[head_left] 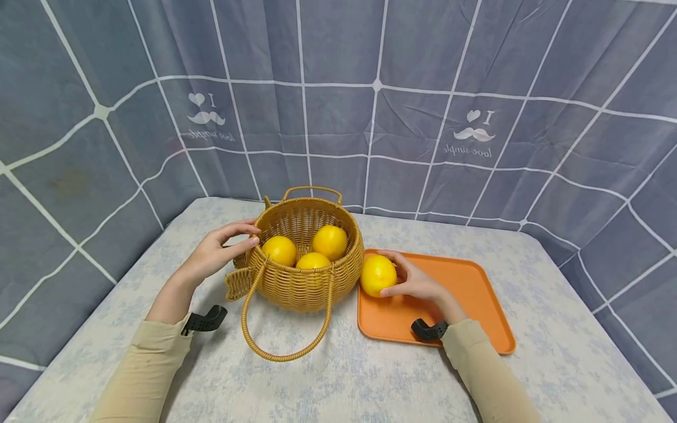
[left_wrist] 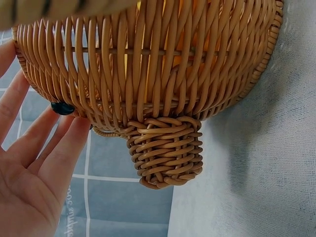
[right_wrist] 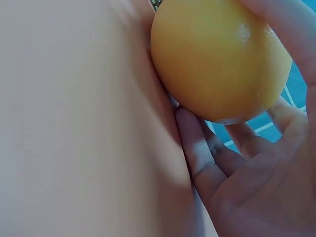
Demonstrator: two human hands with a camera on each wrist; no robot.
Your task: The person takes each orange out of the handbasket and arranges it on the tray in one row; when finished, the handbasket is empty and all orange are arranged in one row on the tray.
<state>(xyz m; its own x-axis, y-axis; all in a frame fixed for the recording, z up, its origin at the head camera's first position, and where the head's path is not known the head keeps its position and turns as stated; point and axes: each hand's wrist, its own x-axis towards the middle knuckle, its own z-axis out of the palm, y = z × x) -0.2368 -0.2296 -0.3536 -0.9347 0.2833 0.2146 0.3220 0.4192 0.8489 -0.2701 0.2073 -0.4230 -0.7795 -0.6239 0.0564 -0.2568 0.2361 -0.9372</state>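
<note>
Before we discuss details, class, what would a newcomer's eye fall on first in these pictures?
First, the bright yellow fruits: three inside the wicker basket left of centre, and a fourth fruit held by the right hand just beside it. Next, the flat orange tray to the basket's right. Then the left hand, touching the basket's left side.

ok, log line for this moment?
left hand: touches basket | right hand: holds yellow fruit at tray, lift unclear | in basket: three more fruits
</note>
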